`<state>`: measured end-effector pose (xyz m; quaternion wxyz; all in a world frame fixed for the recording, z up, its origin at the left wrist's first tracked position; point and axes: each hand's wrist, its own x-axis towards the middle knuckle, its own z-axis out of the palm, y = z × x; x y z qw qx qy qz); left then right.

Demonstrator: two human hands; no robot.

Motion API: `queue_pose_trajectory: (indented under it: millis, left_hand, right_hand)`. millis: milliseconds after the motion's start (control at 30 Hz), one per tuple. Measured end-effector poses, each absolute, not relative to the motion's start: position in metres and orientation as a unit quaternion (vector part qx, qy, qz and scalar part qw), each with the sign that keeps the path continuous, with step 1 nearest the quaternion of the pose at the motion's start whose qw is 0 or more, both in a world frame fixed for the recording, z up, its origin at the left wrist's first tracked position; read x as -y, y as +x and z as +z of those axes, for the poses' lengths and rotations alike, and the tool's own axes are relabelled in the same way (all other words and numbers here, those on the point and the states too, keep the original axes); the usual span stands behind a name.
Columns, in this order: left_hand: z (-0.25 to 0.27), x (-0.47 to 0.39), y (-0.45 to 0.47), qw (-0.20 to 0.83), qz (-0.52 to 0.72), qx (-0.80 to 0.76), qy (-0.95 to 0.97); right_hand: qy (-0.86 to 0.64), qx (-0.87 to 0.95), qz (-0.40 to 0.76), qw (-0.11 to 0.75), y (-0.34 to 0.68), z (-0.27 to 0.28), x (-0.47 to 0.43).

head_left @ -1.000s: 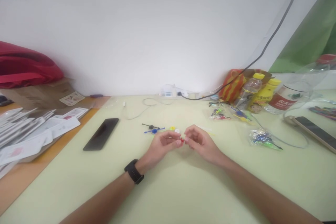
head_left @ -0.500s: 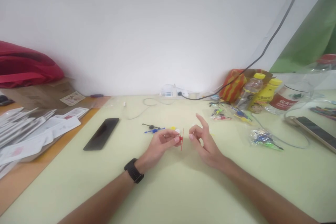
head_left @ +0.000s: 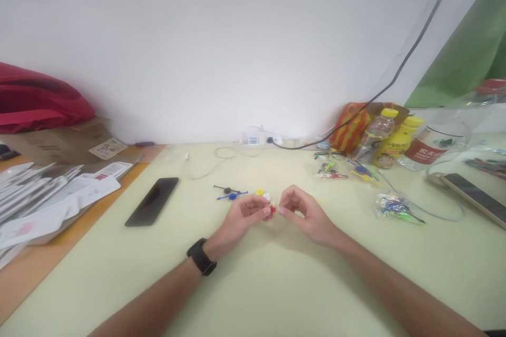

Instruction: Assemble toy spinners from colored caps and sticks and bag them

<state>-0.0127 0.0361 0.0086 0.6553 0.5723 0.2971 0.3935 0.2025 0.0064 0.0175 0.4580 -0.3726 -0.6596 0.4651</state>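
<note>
My left hand (head_left: 245, 214), with a black watch (head_left: 202, 256) at the wrist, pinches a small red plastic piece (head_left: 272, 210) between thumb and fingertips. Just right of it, my right hand (head_left: 302, 215) has thumb and index finger closed together; whatever lies between them is hidden or too small to name. A narrow gap separates the two hands. Beyond my left hand, a blue arrow-shaped piece (head_left: 232, 197) and a black arrow-shaped piece (head_left: 227, 190) rest on the table. A yellow piece (head_left: 260, 191) and a round white piece (head_left: 266, 197) show behind the left fingers.
A dark phone (head_left: 152, 201) lies at left, near stacked white packets (head_left: 85, 195). On the right are clear bags of coloured pieces (head_left: 395, 207), a yellow bottle (head_left: 397, 143), a large clear bottle (head_left: 429, 147) and another phone (head_left: 476, 200). A power strip (head_left: 253, 138) sits by the wall.
My right hand's raised index finger has curled down to the thumb, and the hand has come slightly nearer the left. The thin red bar beside the red piece is no longer visible.
</note>
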Motion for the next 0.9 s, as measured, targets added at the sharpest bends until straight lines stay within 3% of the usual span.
queue_pose_trajectory:
  millis: [300, 533, 733, 900]
  left_hand:
    - [0.007, -0.036, -0.013, 0.656, 0.382, -0.297, 0.58]
    - [0.005, -0.036, -0.013, 0.655, 0.392, -0.313, 0.565]
    - [0.005, -0.038, -0.012, 0.663, 0.401, -0.313, 0.549]
    - [0.006, -0.037, -0.013, 0.663, 0.402, -0.315, 0.548]
  right_hand:
    - [-0.362, 0.672, 0.479, 0.434, 0.198, 0.016, -0.006]
    - [-0.407, 0.68, 0.358, 0.493, 0.202, 0.01, -0.003]
    - [-0.398, 0.715, 0.436, 0.375, 0.208, 0.014, -0.007]
    - [-0.407, 0.685, 0.376, 0.473, 0.203, 0.018, -0.003]
